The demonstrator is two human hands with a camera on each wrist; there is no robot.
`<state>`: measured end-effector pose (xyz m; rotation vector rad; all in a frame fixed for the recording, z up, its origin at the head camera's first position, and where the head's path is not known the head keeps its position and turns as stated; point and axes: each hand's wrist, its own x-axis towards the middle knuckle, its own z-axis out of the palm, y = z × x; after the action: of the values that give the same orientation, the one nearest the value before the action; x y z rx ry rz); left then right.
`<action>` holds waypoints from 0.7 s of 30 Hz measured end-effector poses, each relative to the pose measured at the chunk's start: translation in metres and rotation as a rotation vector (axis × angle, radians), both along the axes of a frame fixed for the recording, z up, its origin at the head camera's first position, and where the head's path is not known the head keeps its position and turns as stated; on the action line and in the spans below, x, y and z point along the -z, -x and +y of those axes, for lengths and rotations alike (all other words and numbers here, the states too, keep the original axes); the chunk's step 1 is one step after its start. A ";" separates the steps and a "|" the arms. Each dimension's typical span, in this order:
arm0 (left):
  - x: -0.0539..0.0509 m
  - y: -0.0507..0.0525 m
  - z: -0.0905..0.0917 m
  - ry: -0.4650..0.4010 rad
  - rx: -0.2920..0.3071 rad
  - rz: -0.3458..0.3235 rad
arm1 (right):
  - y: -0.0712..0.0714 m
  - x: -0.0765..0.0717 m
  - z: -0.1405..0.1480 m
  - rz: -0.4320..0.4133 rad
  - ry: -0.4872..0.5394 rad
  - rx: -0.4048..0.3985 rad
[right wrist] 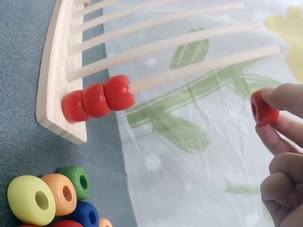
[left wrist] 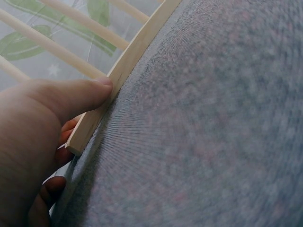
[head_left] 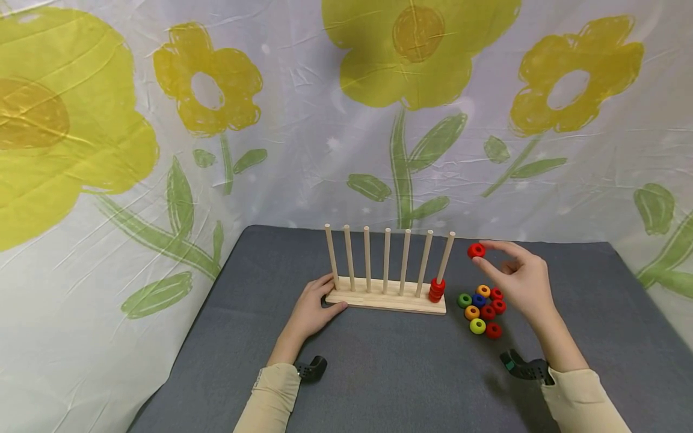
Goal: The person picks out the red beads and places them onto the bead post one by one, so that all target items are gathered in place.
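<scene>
A wooden peg rack (head_left: 387,300) with a row of upright pegs stands on the dark table. Three red beads (right wrist: 97,99) are stacked on its rightmost peg. At the rack's left end my left hand (head_left: 311,307) grips the base, thumb (left wrist: 90,97) along the front edge and fingers behind, partly hidden. Between thumb and forefinger my right hand (head_left: 522,279) pinches a red bead (head_left: 476,251), held in the air to the right of the rightmost peg's top. In the right wrist view this pinched bead (right wrist: 264,108) is apart from the peg, its hole showing.
Right of the rack lies a cluster of loose beads, among them a yellow-green bead (head_left: 477,326), a green bead (head_left: 464,300), a blue bead (head_left: 479,300), orange ones and several red ones. A flower-printed cloth (head_left: 303,150) hangs behind the table (head_left: 390,373).
</scene>
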<state>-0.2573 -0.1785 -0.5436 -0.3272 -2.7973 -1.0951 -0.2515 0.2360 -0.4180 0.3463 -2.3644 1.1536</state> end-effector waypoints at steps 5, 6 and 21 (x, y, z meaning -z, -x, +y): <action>0.000 0.000 0.000 0.003 0.001 -0.003 | -0.001 -0.001 0.000 0.006 0.000 -0.006; 0.000 0.000 0.000 0.003 0.000 -0.004 | -0.001 -0.001 0.000 0.008 0.000 -0.006; -0.002 -0.001 0.002 0.011 -0.009 -0.009 | 0.002 -0.003 -0.003 0.023 0.010 0.004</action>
<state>-0.2562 -0.1764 -0.5414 -0.3108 -2.8108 -1.0821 -0.2534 0.2333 -0.4151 0.3496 -2.3380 1.1534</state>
